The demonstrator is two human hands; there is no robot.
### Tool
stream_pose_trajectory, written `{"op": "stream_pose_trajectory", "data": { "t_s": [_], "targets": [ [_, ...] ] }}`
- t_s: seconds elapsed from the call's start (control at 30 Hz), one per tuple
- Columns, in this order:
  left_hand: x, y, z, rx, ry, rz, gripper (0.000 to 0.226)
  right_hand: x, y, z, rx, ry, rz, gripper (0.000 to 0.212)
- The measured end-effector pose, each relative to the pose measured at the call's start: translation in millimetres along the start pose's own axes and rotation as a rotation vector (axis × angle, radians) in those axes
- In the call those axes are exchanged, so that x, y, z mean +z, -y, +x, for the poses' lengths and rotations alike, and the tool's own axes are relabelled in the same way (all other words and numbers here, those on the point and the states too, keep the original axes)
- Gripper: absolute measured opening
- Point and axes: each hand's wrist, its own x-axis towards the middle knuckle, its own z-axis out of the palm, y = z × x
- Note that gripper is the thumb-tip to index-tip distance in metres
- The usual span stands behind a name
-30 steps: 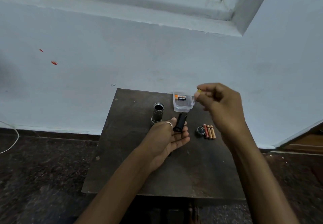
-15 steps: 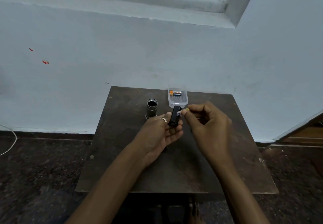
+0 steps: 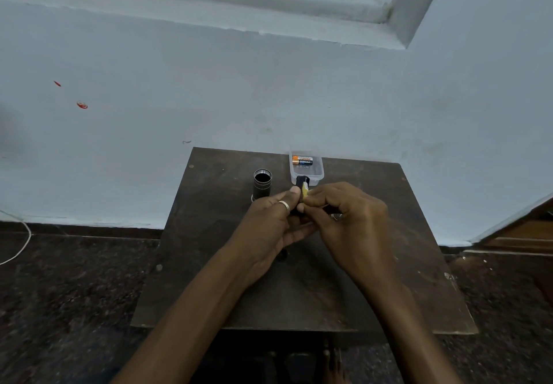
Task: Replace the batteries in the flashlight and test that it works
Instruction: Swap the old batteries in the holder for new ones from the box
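Two hands mid-table: left hand grips holder, right hand pinches battery against it; flashlight 11 o'clock, box 12.

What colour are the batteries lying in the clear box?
The batteries are copper-orange at one end and black along the rest, as the head view shows.

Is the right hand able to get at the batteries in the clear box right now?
Likely yes, but not straight away: the right hand pinches a battery at the holder. The box lies just beyond it, its batteries uncovered.
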Motion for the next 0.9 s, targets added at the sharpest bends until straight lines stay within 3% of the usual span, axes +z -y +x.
{"op": "stream_pose_trajectory", "data": {
  "t_s": [0.13, 0.23, 0.33, 0.43, 0.6, 0.9],
  "targets": [
    [0.3, -1.9, -1.3, 0.0, 0.035, 0.023, 0.03, -1.6, 0.1, 2.2, 0.009, 0.038, 0.029, 0.015],
    [-1.6, -0.7, 0.3, -0.01, 0.047, 0.046, 0.027, -4.1, -1.1, 5.6, 0.28, 0.075, 0.096, 0.036],
    [-1.4, 0.7, -0.1, -0.034, 0.074, 0.095, 0.026, -8.7, -6.0, 9.6, 0.671, 0.178, 0.494, 0.062],
    [0.2, 1.5, -1.6, -0.046, 0.102, 0.097, 0.026, -10.9, -5.9, 9.6, 0.848, 0.186, 0.845, 0.049],
    [1.4, 2.0, -0.5, -0.044, 0.093, 0.067, 0.025, -8.4, -7.9, 9.9, 0.906, 0.156, 0.898, 0.042],
    [2.5, 2.4, 0.4, -0.088, 0.074, 0.038, 0.03, -7.5, -6.5, 11.2, 0.833, 0.168, 0.853, 0.035]
  ]
}}
